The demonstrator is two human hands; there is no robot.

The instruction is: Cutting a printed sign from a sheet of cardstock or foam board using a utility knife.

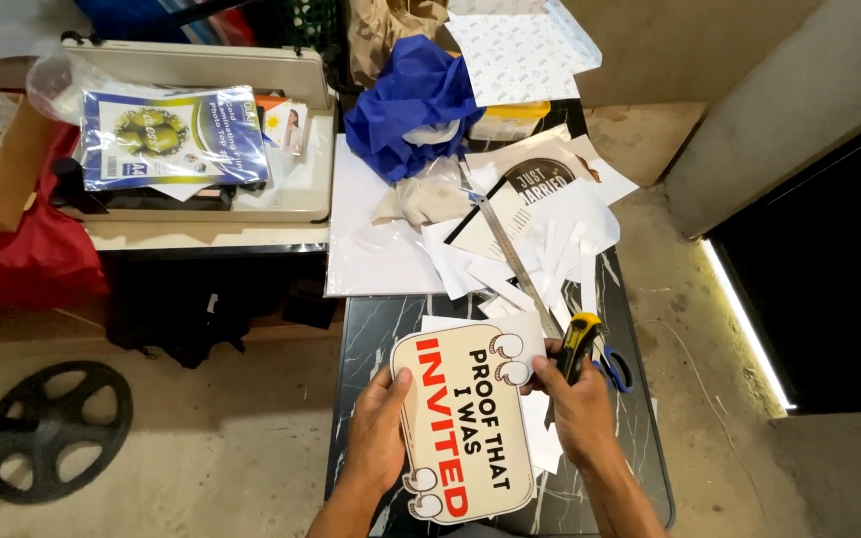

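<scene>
Hands [480,413] gripping printed sign [465,433], perhaps cutter [578,346]

Looks like a small home print-and-craft workshop, set up on a bare concrete floor.

A dark marble-look table [371,329] is buried in paper offcuts [540,249] toward its far edge, with a steel ruler [510,254], scissors [615,369], a pack of photo paper [171,134] on a beige machine [251,70] beside it.

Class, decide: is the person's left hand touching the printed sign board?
Touching. The head view shows the left hand gripping the sign board's left edge, thumb lying on its printed face.
</scene>
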